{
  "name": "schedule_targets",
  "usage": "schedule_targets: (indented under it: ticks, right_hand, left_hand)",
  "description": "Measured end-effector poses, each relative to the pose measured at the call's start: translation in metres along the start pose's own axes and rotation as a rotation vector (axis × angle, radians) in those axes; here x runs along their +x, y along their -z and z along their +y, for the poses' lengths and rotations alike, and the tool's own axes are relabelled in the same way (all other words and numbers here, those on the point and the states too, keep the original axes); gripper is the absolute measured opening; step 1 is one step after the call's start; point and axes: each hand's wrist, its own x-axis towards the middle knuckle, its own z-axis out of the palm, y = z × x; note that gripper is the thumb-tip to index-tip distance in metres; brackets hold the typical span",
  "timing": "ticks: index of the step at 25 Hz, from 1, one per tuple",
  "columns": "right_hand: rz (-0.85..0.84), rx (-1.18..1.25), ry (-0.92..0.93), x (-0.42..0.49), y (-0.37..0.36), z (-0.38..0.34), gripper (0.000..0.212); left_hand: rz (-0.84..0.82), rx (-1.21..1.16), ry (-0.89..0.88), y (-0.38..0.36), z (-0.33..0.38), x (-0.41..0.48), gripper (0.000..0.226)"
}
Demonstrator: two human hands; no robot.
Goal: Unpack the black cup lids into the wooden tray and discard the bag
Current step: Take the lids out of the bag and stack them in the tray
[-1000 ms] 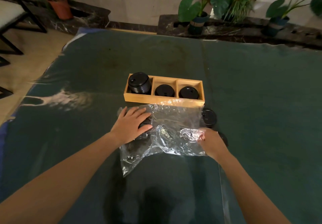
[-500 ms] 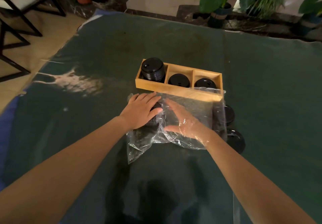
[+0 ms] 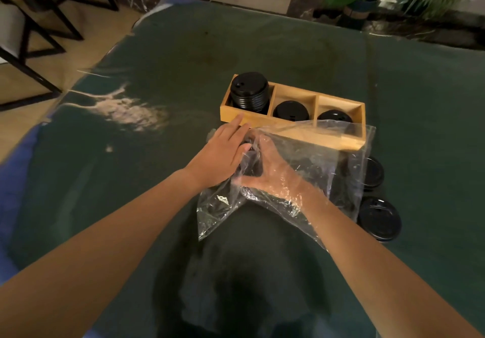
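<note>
Inside the clear plastic bag lies the right hand, fingers spread, beside black cup lids; the left hand presses flat on the bag from outside; two loose black lids rest rightwards on the green table; the bag drapes the partly filled three-compartment wooden tray.

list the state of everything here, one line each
tray, three slots, all holding lids
stack of lids, upright in the left slot, taller than its wall
bag, clear, on the table, right hand inside
lids in bag, between the two hands
loose lids, two, flat beside the bag
left hand, resting on the bag from outside
right hand, inside the bag, fingers spread
</note>
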Motion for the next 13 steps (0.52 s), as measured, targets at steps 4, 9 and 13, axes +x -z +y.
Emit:
schedule_targets:
  ticks: [4, 9, 13]
  right_hand:
    - [-0.047, 0.014, -0.103, -0.001, -0.008, 0.015, 0.106]
    - [-0.008, 0.008, 0.004, -0.017, 0.001, 0.019, 0.092]
    - [0.046, 0.101, 0.002, -0.034, 0.017, 0.013, 0.084]
  left_hand:
    - [0.038, -0.035, 0.001, -0.002, 0.003, -0.001, 0.047]
    - [0.076, -0.072, -0.017, 0.004, -0.002, -0.007, 0.044]
    - [0.073, -0.13, -0.013, 0.005, -0.004, -0.01, 0.037]
